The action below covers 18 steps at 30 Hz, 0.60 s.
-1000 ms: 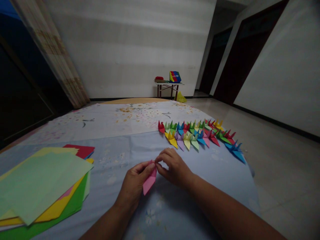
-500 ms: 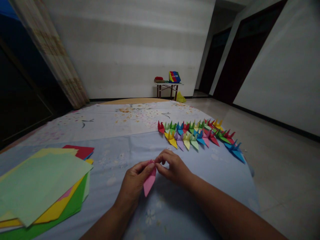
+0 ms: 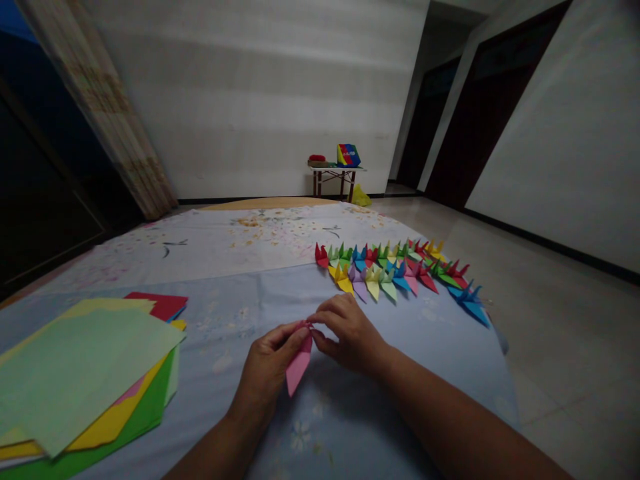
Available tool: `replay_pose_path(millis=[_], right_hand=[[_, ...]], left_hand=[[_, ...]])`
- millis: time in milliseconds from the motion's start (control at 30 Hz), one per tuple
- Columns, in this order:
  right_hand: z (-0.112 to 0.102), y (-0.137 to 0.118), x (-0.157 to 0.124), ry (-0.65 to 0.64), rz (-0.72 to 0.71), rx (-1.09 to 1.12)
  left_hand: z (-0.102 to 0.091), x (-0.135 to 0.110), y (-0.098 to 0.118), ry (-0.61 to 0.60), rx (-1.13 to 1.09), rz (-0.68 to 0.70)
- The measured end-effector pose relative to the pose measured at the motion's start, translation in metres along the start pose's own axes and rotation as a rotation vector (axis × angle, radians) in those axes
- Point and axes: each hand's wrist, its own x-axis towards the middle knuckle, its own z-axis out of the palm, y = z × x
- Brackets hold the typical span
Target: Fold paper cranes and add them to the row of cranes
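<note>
Between thumb and fingers, my left hand (image 3: 270,357) grips a pink folded paper piece (image 3: 299,365), its pointed end hanging down over the table. At the upper end of that paper, my right hand (image 3: 347,330) has its thumb and index fingertips curled close together. The tip they touch is very small and partly covered by the fingers. Beyond my right hand stand rows of folded paper cranes (image 3: 373,280) in red, yellow, green, blue, purple and pink. A blue crane (image 3: 470,303) sits at the right end, near the table's edge.
On the left lies a loose stack of coloured paper sheets (image 3: 95,367), pale green on top. A flowered cloth (image 3: 220,233) covers the round table. Against the far wall, a small side table (image 3: 335,170) carries a multicoloured box (image 3: 349,155); a yellow bag (image 3: 360,195) is beside it.
My right hand's fingers have shifted slightly at the top of the pink paper, the index finger more extended. My left hand keeps the same hold.
</note>
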Motion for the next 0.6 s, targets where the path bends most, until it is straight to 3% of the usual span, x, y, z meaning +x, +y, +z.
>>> replay_pose_path(millis=[267,600], right_hand=[[0.0016,-0.0021,-0.0002,0.051,0.048,0.008],[-0.0017,-0.0019,0.0030,0.031,0.018,-0.012]], left_hand=[[0.0004,-0.0002,-0.0032,-0.060,-0.001,-0.010],[0.0016,-0.0009,0.0009,-0.040,0.000,-0.025]])
